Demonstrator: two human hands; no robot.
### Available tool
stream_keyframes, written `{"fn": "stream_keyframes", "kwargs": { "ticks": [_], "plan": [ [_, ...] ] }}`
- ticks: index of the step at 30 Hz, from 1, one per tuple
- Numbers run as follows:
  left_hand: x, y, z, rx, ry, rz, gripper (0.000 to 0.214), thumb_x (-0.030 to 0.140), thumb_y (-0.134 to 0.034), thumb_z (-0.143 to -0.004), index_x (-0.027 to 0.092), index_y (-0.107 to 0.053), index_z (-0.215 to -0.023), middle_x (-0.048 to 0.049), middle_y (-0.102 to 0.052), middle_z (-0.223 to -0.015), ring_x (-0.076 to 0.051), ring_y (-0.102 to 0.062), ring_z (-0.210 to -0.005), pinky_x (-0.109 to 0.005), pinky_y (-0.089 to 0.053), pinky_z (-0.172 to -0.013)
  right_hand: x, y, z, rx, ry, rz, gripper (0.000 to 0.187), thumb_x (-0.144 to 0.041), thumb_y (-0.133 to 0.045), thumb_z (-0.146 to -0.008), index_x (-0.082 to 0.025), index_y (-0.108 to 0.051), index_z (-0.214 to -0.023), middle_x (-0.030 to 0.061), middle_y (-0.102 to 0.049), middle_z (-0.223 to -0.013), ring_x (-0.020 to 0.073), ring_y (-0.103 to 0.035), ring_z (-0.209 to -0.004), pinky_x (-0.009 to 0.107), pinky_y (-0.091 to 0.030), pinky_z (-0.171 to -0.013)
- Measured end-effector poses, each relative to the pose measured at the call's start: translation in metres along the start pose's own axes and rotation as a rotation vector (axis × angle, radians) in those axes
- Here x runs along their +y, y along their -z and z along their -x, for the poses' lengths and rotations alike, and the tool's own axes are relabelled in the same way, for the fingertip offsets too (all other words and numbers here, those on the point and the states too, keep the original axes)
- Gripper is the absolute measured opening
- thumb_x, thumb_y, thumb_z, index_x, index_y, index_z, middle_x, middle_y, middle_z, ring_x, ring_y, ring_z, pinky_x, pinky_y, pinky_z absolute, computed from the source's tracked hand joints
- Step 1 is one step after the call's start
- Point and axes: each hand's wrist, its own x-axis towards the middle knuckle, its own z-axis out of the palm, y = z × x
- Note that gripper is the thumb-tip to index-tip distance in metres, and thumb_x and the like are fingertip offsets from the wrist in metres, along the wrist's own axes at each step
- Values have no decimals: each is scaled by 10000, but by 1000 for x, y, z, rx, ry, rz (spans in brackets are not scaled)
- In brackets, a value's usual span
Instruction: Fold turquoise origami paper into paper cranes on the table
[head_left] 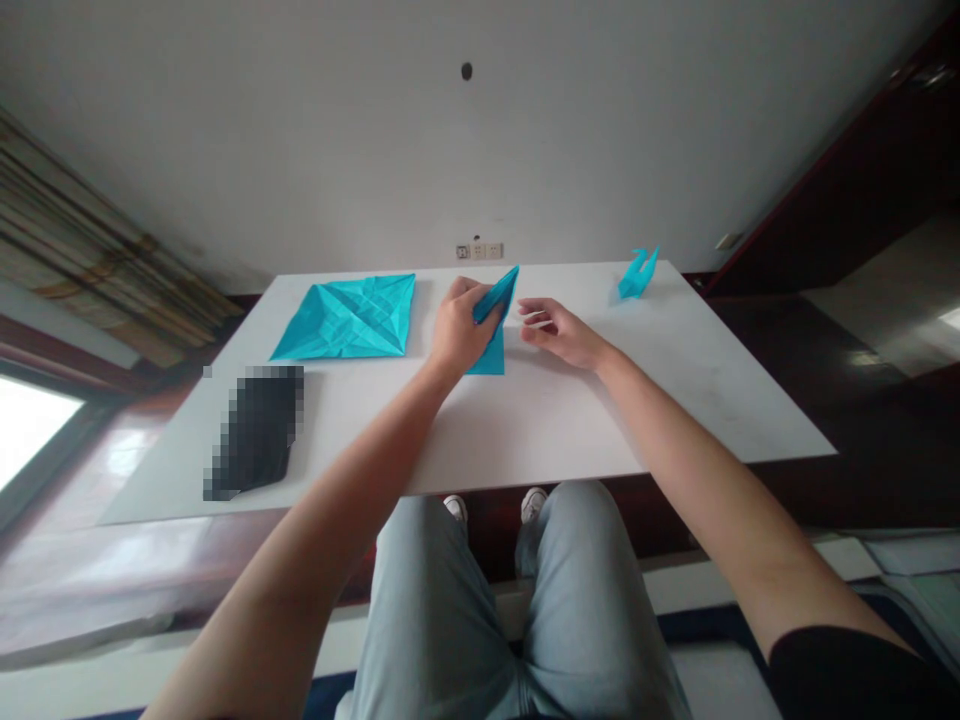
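Observation:
My left hand (459, 332) is closed on a folded turquoise paper piece (496, 318), lifting its pointed tip off the white table (525, 420). Just to its right, my right hand (559, 330) hovers with fingers loosely curled and apart, holding nothing and not touching the paper. A creased, unfolded turquoise paper square (349, 318) lies flat to the left of my left hand. A finished turquoise origami figure (637, 275) stands near the table's far right corner.
A blurred black object (255, 430) lies on the table's near left. A wall with a power socket (478, 251) stands behind the table. Curtains and a window are at the left, dark wooden furniture at the right. My knees show below the near edge.

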Motion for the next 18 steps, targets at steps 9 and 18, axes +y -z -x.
{"fn": "stream_keyframes", "kwargs": {
  "ticks": [9, 18],
  "plan": [
    [10, -7, 4, 10, 7, 18, 154, 368, -780, -1039, 280, -891, -1097, -89, -643, -998, -293, -642, -1001, -452, -603, -1015, 4, -7, -2, 3, 56, -33, 968, -884, -948, -774, -355, -657, -1530, 123, -683, -1600, 356, -689, -1418, 584, -592, -1229],
    [10, -8, 4, 29, 5, 6, 102, 381, -817, -1017, 279, -824, -1003, -70, -625, -923, -261, -607, -880, -409, -576, -866, -4, -7, 1, -68, 74, -78, 936, -892, -892, -835, -377, -649, -1577, 119, -659, -1626, 380, -664, -1474, 595, -603, -1225]
  ]
}}
